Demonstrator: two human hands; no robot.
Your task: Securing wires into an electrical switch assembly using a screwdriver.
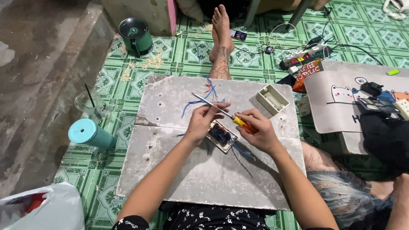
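**Both hands on a screwdriver over a switch plate**

Gripping the orange-handled screwdriver (pixel 238 120), the right hand (pixel 260 132) closes on its handle; left hand (pixel 203 121) pinches the metal shaft above the beige switch plate (pixel 220 135) on the grey board (pixel 204 174). Blue wires (pixel 200 100) trail nearby.

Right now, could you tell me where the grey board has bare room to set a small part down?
The grey board is bare along its near edge and near-left corner, below the left hand. The far-left corner is free too. The middle is crowded: switch plate, screwdriver in the right hand, blue wires, white box.
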